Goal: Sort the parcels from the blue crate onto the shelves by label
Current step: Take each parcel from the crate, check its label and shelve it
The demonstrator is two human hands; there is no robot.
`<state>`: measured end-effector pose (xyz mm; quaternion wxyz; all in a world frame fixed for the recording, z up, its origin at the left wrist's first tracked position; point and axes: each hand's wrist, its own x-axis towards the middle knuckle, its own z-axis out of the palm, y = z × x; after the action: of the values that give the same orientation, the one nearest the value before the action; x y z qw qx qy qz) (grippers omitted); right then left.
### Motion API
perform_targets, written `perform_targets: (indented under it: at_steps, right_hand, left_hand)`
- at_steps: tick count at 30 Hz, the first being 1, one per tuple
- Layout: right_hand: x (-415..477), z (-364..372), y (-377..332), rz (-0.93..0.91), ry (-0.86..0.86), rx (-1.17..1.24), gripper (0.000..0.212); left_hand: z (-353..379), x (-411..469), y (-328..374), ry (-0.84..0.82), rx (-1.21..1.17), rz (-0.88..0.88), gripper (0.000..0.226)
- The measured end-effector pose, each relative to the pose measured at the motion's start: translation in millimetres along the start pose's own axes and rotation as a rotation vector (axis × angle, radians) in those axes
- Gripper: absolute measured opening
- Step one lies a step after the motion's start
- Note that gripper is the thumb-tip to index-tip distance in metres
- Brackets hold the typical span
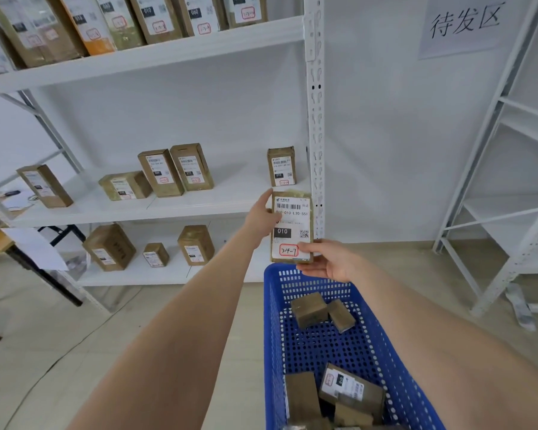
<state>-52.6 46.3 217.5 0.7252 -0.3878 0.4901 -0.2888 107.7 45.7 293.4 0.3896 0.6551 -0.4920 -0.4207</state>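
White shelves (180,209) behind blue crate (272,321): my left hand (260,217) and right hand (326,262) grip one parcel (292,225); I should match its handwritten code (288,250) before shelving upright.

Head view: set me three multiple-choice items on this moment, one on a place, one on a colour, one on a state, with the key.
1. Where is the labelled parcel? A. held up over the far end of the blue crate B. flat on the floor C. on the top shelf
2. What colour rings its handwritten code? A. green B. red C. black
3. Which grips it, left hand or right hand? A. left only B. right only C. both
Key: A, it hangs above the crate's rim; B, the ring is red; C, the left hand grips its left edge, the right its bottom corner.
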Motion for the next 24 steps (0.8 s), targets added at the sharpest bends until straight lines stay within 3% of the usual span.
perform_targets:
  at_steps: [9, 20, 24]
  right_hand:
    - [28.7, 57.0, 8.2, -0.009, 0.023, -0.028, 0.041]
    - [101.1, 204.8, 46.4, 0.058, 0.104, 0.043, 0.036]
    - [114.6, 215.5, 52.8, 0.087, 0.128, 0.085, 0.036]
  left_hand:
    - [-60.7, 23.5, -34.2, -0.019, 0.041, -0.013, 0.066]
    - [-195.2, 76.6, -126.6, -0.1, 0.05, -0.084, 0.07]
    - [-203.3, 78.9, -132.0, -0.069, 0.053, -0.043, 0.067]
